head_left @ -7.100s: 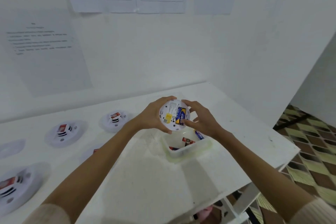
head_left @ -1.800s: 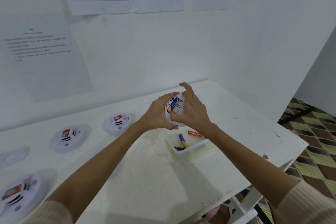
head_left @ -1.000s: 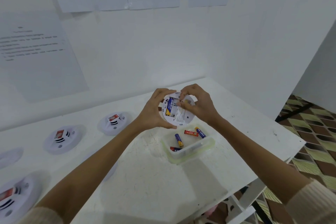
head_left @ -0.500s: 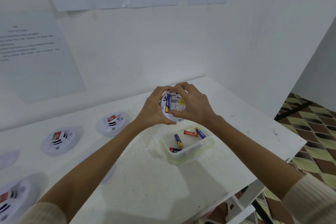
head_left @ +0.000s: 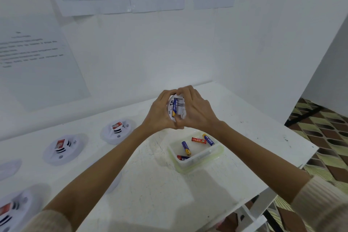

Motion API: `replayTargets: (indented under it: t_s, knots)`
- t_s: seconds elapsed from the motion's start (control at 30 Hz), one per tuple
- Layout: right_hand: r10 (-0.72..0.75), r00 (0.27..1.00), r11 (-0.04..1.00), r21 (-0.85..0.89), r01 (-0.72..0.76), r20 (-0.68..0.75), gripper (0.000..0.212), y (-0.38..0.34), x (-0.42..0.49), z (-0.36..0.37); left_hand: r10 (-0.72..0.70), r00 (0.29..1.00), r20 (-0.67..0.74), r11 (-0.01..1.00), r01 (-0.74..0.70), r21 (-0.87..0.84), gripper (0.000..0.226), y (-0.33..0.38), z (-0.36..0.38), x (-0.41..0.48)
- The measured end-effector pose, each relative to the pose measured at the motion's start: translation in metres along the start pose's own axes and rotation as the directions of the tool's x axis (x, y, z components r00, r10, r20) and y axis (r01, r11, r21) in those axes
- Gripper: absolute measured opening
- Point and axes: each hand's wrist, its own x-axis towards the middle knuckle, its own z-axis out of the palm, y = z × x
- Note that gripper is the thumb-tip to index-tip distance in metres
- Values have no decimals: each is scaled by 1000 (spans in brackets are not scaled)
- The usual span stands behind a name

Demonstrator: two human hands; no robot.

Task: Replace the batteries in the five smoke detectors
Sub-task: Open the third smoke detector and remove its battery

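A round white smoke detector is held up above the table, its back facing me, with a blue and yellow battery seated in its compartment. My left hand grips its left edge. My right hand wraps round its right side, fingers curled over the top and thumb at the bottom edge. Below the hands stands a clear plastic tub with several loose batteries, blue and red. Most of the detector is hidden by my hands.
Three smoke detectors lie on the white table to the left: one, another, and one at the near left corner. A white cover lies at the left edge. Walls with paper sheets close the back and right.
The detector has turned between my hands, so the battery now stands upright. My right hand has closed further round its right side. The camera view has shifted a little.
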Motion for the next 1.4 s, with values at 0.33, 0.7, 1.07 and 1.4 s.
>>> replayTargets:
  t_s: [0.33,0.7,1.07,1.4]
  knots:
    - [-82,996,995,-62,80,-25,49,3,-3,6,-34,997,62,999,35,-15,88,0,-10,0]
    - [-483,872,860,-228,457,-76,25,22,-3,8,-79,985,151,993,91,-81,87,-2,-15,-2]
    - [-522,846,818,-215,533,110,54,21,-7,3,-41,972,231,993,66,-101,97,-3,-10,-4]
    - [-391,919,919,-71,388,-42,13,25,-16,14,-56,960,276,992,84,-92,94,2,-10,0]
